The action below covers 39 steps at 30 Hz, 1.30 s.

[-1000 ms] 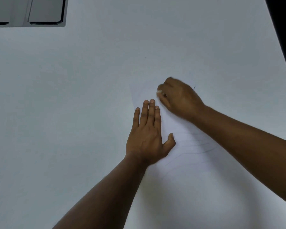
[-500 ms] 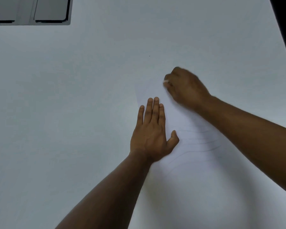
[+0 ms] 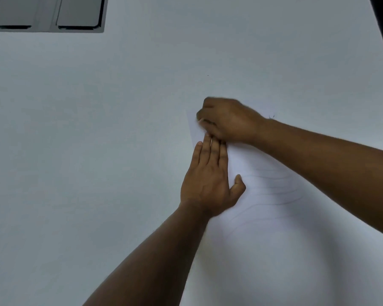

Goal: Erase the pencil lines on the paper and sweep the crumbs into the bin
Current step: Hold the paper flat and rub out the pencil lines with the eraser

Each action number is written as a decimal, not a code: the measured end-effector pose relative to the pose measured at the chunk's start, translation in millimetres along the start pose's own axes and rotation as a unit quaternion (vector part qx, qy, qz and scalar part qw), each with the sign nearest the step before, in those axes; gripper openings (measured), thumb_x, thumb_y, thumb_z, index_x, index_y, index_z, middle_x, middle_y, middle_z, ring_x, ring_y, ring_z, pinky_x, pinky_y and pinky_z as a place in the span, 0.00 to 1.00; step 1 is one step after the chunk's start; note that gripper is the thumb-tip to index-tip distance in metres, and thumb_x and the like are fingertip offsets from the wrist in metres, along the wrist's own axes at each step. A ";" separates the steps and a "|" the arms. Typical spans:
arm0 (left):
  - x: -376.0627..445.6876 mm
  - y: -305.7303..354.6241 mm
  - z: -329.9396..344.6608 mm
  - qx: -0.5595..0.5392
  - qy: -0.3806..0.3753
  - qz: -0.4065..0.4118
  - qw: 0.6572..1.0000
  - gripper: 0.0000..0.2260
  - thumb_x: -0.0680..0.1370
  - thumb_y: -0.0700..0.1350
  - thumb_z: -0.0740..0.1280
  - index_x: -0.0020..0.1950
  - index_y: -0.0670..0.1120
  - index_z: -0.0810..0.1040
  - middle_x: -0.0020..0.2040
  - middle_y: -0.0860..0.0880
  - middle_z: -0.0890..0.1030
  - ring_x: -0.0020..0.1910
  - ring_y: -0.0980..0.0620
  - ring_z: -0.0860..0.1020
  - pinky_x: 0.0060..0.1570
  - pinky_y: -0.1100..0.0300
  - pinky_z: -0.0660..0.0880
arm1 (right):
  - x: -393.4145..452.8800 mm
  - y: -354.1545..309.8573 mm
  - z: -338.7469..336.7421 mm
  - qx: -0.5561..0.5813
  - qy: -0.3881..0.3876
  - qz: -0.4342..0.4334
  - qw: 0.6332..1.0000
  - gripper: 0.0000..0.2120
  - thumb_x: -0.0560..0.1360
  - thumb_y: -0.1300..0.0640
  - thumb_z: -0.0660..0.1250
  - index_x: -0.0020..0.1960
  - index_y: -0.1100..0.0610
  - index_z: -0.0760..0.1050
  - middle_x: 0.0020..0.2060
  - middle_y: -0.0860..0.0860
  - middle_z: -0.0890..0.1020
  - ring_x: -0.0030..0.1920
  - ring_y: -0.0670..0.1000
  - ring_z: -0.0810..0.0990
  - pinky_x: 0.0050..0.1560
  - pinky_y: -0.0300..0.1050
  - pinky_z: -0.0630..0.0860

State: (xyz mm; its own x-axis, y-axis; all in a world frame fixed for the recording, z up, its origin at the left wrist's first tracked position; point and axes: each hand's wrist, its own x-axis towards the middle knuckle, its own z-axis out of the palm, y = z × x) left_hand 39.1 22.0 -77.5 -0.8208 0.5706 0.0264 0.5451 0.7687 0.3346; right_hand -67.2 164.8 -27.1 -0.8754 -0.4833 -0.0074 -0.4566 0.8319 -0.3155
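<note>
White counter (image 3: 97,151) fills nearly the whole view, w/ a dark strip past its edge at far right. Top-left corner: grey recessed panel (image 3: 45,14) set into the counter, two rectangular flaps side by side.

Paper (image 3: 263,239), white sheet, lies flat on the counter right of centre, running from approx. mid-frame down to the bottom edge; barely distinct from the counter, its left edge shows as a faint line. Pencil lines (image 3: 272,191): several faint wavy strokes across the sheet's middle, just right of the left thumb. A small dark mark (image 3: 272,117) sits near the sheet's far edge beside the right wrist. Tiny dark speck (image 3: 207,75) on the counter beyond the paper.

Left hand (image 3: 208,180): flat, palm down, fingers straight and together, thumb out to the right; presses on the paper's left edge, grasping nothing.

Right hand (image 3: 228,120): clenched, knuckles up, at the sheet's top-left corner, slightly blurred. A small pale bit shows at its fingertips, prob. the eraser (image 3: 200,120), pinched there and down on the paper; too small to be sure. Left fingertips touch the underside of the right hand.

Both forearms bare. Bin not in view; crumbs can't be made out.
</note>
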 end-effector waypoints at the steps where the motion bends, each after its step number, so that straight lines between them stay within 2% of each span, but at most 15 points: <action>1: 0.0 -0.3 -0.3 0.001 -0.010 -0.003 1.000 0.38 0.81 0.60 0.54 0.83 0.36 0.53 0.84 0.38 0.51 0.84 0.42 0.46 0.82 0.50 0.40 | 4.5 6.6 -1.9 -0.011 0.016 0.021 1.000 0.13 0.78 0.58 0.60 0.52 0.62 0.80 0.46 0.57 0.78 0.42 0.58 0.79 0.43 0.51 0.76; 4: -0.3 0.2 -0.2 0.003 -0.021 -0.006 1.000 0.39 0.81 0.62 0.52 0.84 0.38 0.50 0.84 0.40 0.46 0.84 0.44 0.42 0.80 0.51 0.37 | 14.1 21.0 -9.5 -0.009 0.025 0.097 0.995 0.11 0.79 0.58 0.61 0.54 0.61 0.80 0.48 0.56 0.78 0.46 0.58 0.78 0.46 0.48 0.74; 7: 0.1 -0.9 1.3 -0.001 -0.020 -0.006 1.000 0.39 0.81 0.62 0.52 0.83 0.38 0.50 0.84 0.40 0.48 0.84 0.44 0.43 0.81 0.51 0.38 | 10.5 8.6 -15.6 0.040 0.012 0.055 0.998 0.09 0.78 0.57 0.63 0.52 0.59 0.80 0.45 0.52 0.79 0.44 0.53 0.78 0.46 0.46 0.73; 10: 0.2 -0.1 1.2 0.000 -0.003 -0.003 1.000 0.38 0.81 0.60 0.57 0.82 0.35 0.57 0.82 0.36 0.58 0.83 0.41 0.52 0.82 0.49 0.44 | 3.1 -9.9 -13.6 0.070 -0.055 -0.002 0.996 0.07 0.77 0.56 0.64 0.49 0.56 0.79 0.41 0.48 0.78 0.41 0.48 0.76 0.46 0.43 0.73; 12: -0.8 0.0 2.0 -0.001 0.004 0.000 1.000 0.37 0.81 0.60 0.57 0.81 0.35 0.60 0.81 0.35 0.61 0.82 0.40 0.56 0.82 0.48 0.48 | 2.4 -11.8 -7.8 0.066 -0.084 -0.011 0.994 0.05 0.77 0.57 0.63 0.46 0.56 0.77 0.39 0.47 0.75 0.39 0.48 0.74 0.43 0.44 0.72; 14: -1.4 -0.3 2.9 0.002 0.006 0.002 1.000 0.37 0.81 0.60 0.56 0.81 0.35 0.59 0.81 0.36 0.61 0.83 0.40 0.55 0.82 0.47 0.50 | 5.9 -6.9 -3.1 0.067 -0.067 -0.003 0.995 0.06 0.77 0.57 0.62 0.43 0.56 0.74 0.37 0.47 0.73 0.37 0.49 0.72 0.40 0.45 0.71; 16: 0.1 -0.7 2.9 0.006 -0.005 0.000 1.000 0.38 0.81 0.61 0.54 0.82 0.36 0.56 0.83 0.37 0.56 0.84 0.41 0.50 0.82 0.46 0.48 | 13.4 0.7 0.2 0.070 -0.022 0.026 0.997 0.05 0.77 0.57 0.61 0.44 0.56 0.72 0.38 0.49 0.73 0.37 0.50 0.73 0.40 0.46 0.71; 19: -0.1 -1.2 1.8 0.016 -0.028 -0.007 0.999 0.39 0.81 0.62 0.51 0.84 0.38 0.51 0.84 0.40 0.47 0.84 0.43 0.43 0.82 0.48 0.42 | 29.6 15.1 1.5 0.062 0.030 0.073 0.995 0.07 0.76 0.58 0.60 0.46 0.59 0.74 0.40 0.52 0.74 0.39 0.53 0.74 0.39 0.47 0.70; 23: -1.0 -1.0 2.9 0.014 -0.037 -0.011 0.999 0.38 0.81 0.62 0.51 0.84 0.39 0.49 0.85 0.42 0.44 0.84 0.45 0.40 0.82 0.49 0.40 | 19.3 23.9 -5.2 0.081 0.061 0.116 0.988 0.07 0.77 0.57 0.63 0.46 0.59 0.76 0.40 0.52 0.78 0.40 0.51 0.74 0.40 0.43 0.67; 25: -0.3 -2.2 2.9 0.008 -0.029 -0.011 0.999 0.39 0.81 0.62 0.52 0.84 0.38 0.50 0.85 0.41 0.46 0.84 0.45 0.41 0.82 0.49 0.41 | -3.5 18.4 -7.3 0.088 0.063 0.104 0.989 0.07 0.77 0.56 0.63 0.47 0.58 0.76 0.39 0.51 0.78 0.39 0.51 0.75 0.41 0.44 0.70; 27: 0.0 -2.2 3.1 0.005 -0.018 -0.004 1.000 0.39 0.81 0.61 0.53 0.84 0.37 0.51 0.84 0.40 0.48 0.84 0.45 0.43 0.82 0.48 0.44 | -26.2 8.5 -4.4 0.071 0.029 0.095 0.993 0.07 0.79 0.54 0.62 0.49 0.58 0.75 0.38 0.51 0.79 0.37 0.51 0.75 0.40 0.45 0.71; 30: -1.9 -2.5 2.2 0.010 -0.018 -0.003 1.000 0.39 0.81 0.61 0.53 0.83 0.37 0.52 0.84 0.40 0.50 0.84 0.44 0.45 0.82 0.48 0.44 | -36.8 5.4 1.0 0.044 0.023 0.102 0.994 0.09 0.80 0.54 0.60 0.50 0.60 0.72 0.35 0.54 0.80 0.34 0.55 0.76 0.36 0.47 0.72; 34: -1.0 -1.7 0.9 0.020 -0.026 0.003 0.999 0.38 0.80 0.60 0.53 0.83 0.37 0.52 0.85 0.41 0.49 0.84 0.44 0.44 0.82 0.47 0.45 | -36.3 48.7 -14.4 -0.009 0.071 0.228 0.971 0.07 0.79 0.55 0.59 0.49 0.59 0.70 0.38 0.62 0.80 0.38 0.64 0.77 0.38 0.50 0.72; 37: -0.6 -2.4 0.3 0.023 -0.041 0.001 0.999 0.38 0.80 0.61 0.52 0.84 0.39 0.50 0.85 0.42 0.46 0.84 0.46 0.42 0.81 0.47 0.44 | -44.1 80.5 -26.6 0.029 0.096 0.298 0.949 0.07 0.77 0.56 0.60 0.45 0.59 0.72 0.36 0.56 0.79 0.39 0.61 0.78 0.40 0.48 0.74; 39: -0.8 -2.9 -0.1 0.026 -0.044 0.000 0.999 0.38 0.81 0.61 0.52 0.84 0.39 0.49 0.85 0.42 0.45 0.84 0.46 0.41 0.82 0.47 0.44 | -48.0 87.9 -31.5 0.073 0.109 0.319 0.939 0.07 0.77 0.55 0.62 0.44 0.58 0.74 0.34 0.49 0.77 0.39 0.54 0.77 0.40 0.44 0.72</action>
State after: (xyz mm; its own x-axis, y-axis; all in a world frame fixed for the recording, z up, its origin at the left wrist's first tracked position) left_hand 38.2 19.3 -78.5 -0.8043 0.5915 -0.0572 0.5547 0.7817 0.2850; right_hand -70.3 269.7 -24.6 -0.9823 0.1804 -0.0505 0.1840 0.8789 -0.4402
